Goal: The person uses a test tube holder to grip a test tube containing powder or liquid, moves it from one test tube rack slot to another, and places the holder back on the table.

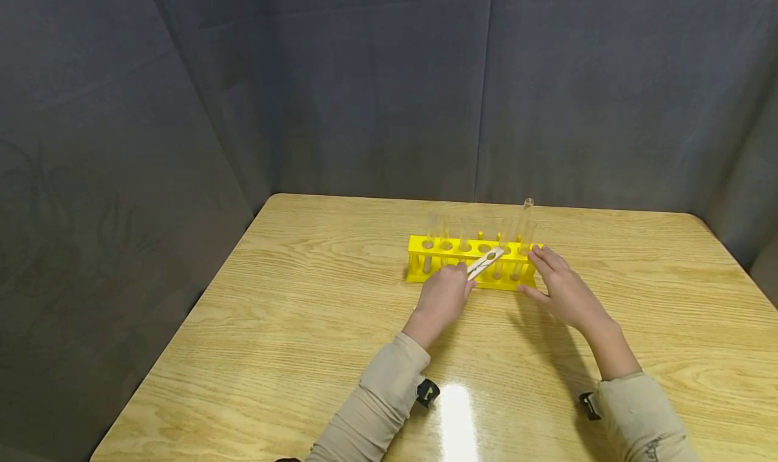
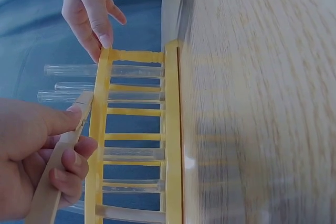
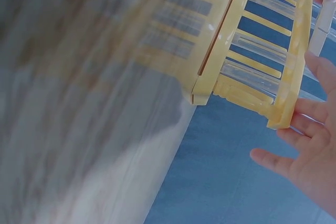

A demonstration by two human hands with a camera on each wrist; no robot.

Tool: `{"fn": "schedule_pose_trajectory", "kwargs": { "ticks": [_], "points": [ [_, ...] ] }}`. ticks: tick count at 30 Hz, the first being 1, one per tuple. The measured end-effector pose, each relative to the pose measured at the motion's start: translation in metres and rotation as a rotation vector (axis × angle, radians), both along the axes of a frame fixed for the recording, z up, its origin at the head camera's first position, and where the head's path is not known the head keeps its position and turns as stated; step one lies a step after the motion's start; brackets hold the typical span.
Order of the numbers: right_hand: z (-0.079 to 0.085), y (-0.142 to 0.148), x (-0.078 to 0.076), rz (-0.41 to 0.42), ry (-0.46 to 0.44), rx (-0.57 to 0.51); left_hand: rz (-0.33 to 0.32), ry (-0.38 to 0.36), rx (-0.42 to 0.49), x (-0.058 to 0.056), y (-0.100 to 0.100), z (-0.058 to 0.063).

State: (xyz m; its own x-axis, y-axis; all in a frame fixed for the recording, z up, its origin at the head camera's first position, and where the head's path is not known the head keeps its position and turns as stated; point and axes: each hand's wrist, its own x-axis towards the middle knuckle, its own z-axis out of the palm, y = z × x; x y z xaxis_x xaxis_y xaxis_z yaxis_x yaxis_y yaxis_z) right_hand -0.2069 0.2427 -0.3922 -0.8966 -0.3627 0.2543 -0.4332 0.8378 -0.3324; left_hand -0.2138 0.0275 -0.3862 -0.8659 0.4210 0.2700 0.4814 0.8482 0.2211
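Note:
My left hand (image 1: 444, 293) holds a wooden test tube clamp (image 1: 485, 263) by its handle, fingers curled round it. The clamp slants up to the right over the front of a yellow test tube rack (image 1: 416, 248). In the left wrist view, the tip of the clamp (image 2: 84, 98) is right beside a clear test tube (image 2: 48, 96) near the rack's top bar. My right hand (image 1: 565, 290) touches the rack's right end with its fingertips, thumb spread apart, as the right wrist view also shows. Several clear test tubes stand in the rack's holes.
The rack stands on a wood-grain table (image 1: 292, 313), towards its far side. One test tube (image 1: 527, 209) at the right rises higher than the others. Dark grey cloth (image 1: 377, 97) hangs behind the table and along its left side.

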Motion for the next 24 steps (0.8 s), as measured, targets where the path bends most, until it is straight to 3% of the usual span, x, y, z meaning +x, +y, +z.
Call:
{"fn": "schedule_pose_trajectory", "kwargs": {
  "ticks": [14,24],
  "points": [
    [0.0003,0.0003,0.0003,0.002,-0.008,-0.002,0.029,0.011,-0.072,-0.0012,0.0016,0.0017],
    [-0.0008,-0.0008,-0.0001,0.003,0.0,0.001,0.042,0.018,-0.075,-0.0025,0.0017,0.0024]
  ]
}}
